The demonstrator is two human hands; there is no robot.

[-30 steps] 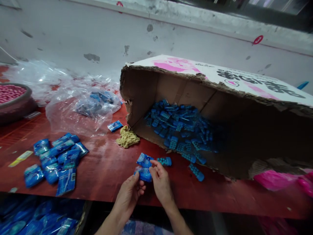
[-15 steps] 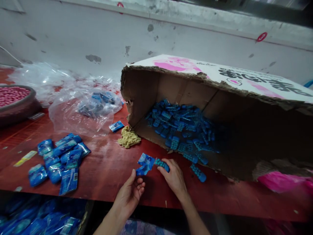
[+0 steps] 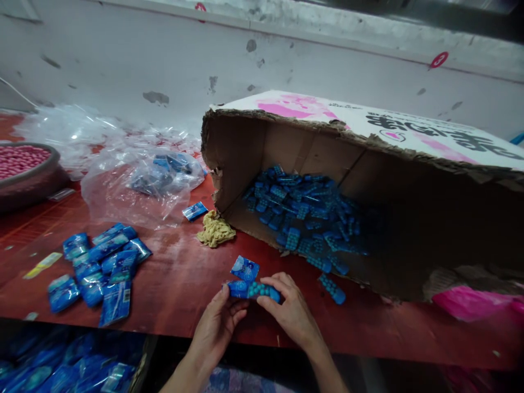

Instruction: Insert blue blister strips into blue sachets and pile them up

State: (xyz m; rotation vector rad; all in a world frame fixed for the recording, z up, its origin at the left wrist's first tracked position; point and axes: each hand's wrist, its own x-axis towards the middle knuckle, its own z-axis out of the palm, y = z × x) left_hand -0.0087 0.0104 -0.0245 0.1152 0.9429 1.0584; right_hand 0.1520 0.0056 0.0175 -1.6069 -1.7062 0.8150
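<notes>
Between thumb and fingers, my left hand (image 3: 216,316) pinches the left end of a blue printed packet (image 3: 237,289). My right hand (image 3: 289,305) grips a small flat blue case of teal beads (image 3: 262,290) by its right end. The case's left end meets the packet's right end; I cannot tell whether it is inside or only against it. Just behind the held packet, another flat blue packet (image 3: 244,267) lies on the red table. A loose bead case (image 3: 332,289) rests to the right of my right hand.
A torn cardboard box (image 3: 237,158) lies on its side, with many bead cases (image 3: 303,202) inside. Filled blue packets (image 3: 102,267) lie in a pile at left. Around are a yellow cloth (image 3: 215,229), clear plastic bags (image 3: 110,191) and a bowl of pink beads (image 3: 49,174).
My right hand has brought the bead case left and slightly down, up to the packet in my left hand. The packet behind now lies separate from the held one.
</notes>
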